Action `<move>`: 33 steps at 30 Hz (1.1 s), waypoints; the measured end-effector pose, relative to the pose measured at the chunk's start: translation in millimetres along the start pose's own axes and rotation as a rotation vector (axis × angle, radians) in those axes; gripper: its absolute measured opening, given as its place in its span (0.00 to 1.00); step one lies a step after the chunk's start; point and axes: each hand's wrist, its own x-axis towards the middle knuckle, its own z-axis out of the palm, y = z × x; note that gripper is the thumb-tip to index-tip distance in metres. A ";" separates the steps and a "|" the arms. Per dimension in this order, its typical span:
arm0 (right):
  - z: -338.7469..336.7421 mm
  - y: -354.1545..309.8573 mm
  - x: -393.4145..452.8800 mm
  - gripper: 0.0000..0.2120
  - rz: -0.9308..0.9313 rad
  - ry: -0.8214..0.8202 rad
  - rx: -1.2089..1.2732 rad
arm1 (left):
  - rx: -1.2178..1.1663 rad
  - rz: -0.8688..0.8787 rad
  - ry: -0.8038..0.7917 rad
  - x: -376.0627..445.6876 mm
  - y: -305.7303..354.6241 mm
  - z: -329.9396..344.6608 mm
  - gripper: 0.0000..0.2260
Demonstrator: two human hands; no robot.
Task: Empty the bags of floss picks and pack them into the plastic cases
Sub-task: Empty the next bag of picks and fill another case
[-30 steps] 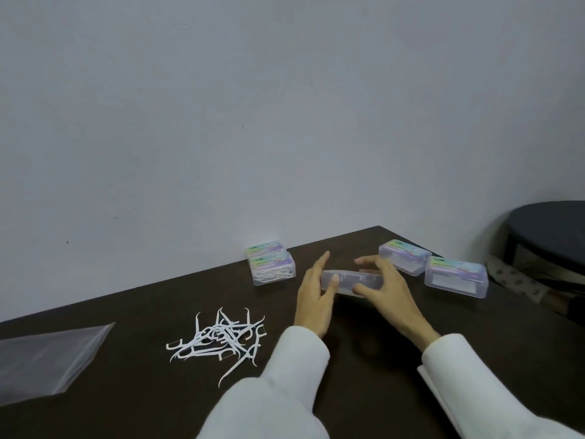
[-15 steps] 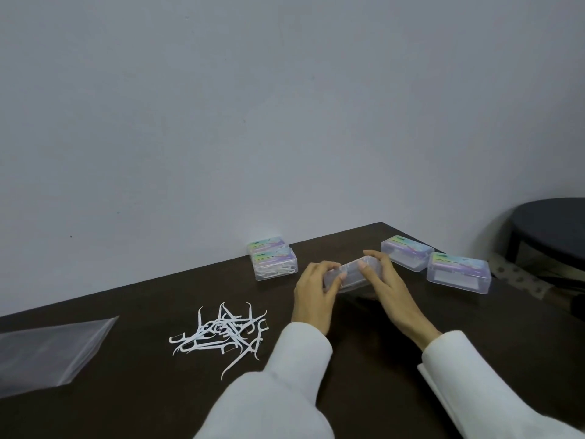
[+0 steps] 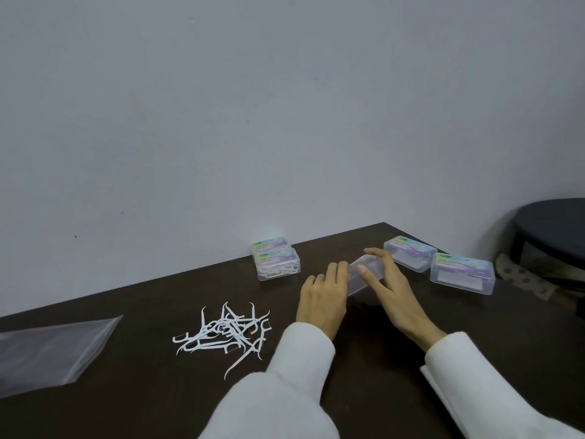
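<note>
Left hand (image 3: 321, 301) and right hand (image 3: 387, 288): both gripping one clear case (image 3: 364, 274), tilted above desk (image 3: 364, 359). Likely light, stiff, slippery; hold by short ends.

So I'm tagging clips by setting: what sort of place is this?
Probably a plain room at home or in an office, not a factory: a dark wooden table against a bare pale wall, with a round dark stool beside it.

We see dim, flat, bluish light, soft shadows under both hands, mild blur, wide-angle bending at edges.
</note>
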 end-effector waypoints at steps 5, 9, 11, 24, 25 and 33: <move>3.1 -1.4 -1.2 0.23 -0.036 0.015 -0.092 | -0.006 -0.071 0.009 -0.2 0.6 0.0 0.24; 1.8 6.2 -2.8 0.27 0.021 -0.027 -0.182 | -0.002 -0.169 0.049 0.2 -2.5 -0.7 0.28; 1.2 3.5 -5.8 0.26 -0.037 -0.022 -0.201 | -0.058 -0.204 0.121 0.1 -1.5 3.3 0.27; 31.2 -5.6 -8.8 0.26 0.111 -0.181 -0.499 | -0.228 -0.415 -0.075 -24.7 -8.7 -36.3 0.22; 36.3 -8.4 -7.8 0.26 0.127 -0.171 -0.529 | -0.252 -0.405 -0.104 -29.4 -16.7 -41.1 0.21; 78.5 -35.7 -19.9 0.20 -0.023 0.135 -0.796 | -0.286 -0.431 -0.215 -68.4 -79.8 -80.6 0.19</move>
